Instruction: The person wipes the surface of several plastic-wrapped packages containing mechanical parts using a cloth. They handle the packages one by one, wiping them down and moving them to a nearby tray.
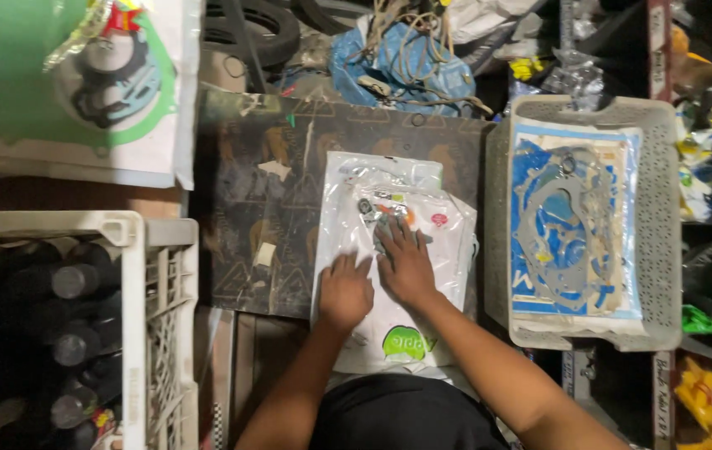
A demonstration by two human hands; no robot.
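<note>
Evidently, packet: a clear plastic gasket packet (397, 250) lay mid-frame on the dark bench (264, 192).
Grip: left hand (344, 292) and right hand (404, 260) pressed flat, open, gripping nothing.
Risk: the slick packet looked liable to slide off the stack underneath.
Right: grey basket (664, 217).

Both forearms reach forward from the bottom of the view, bare. The left hand (344, 290) lies palm down, fingers loosely curled. The right hand (404, 260) lies flat just beside it, fingers spread, slightly further forward.
</note>
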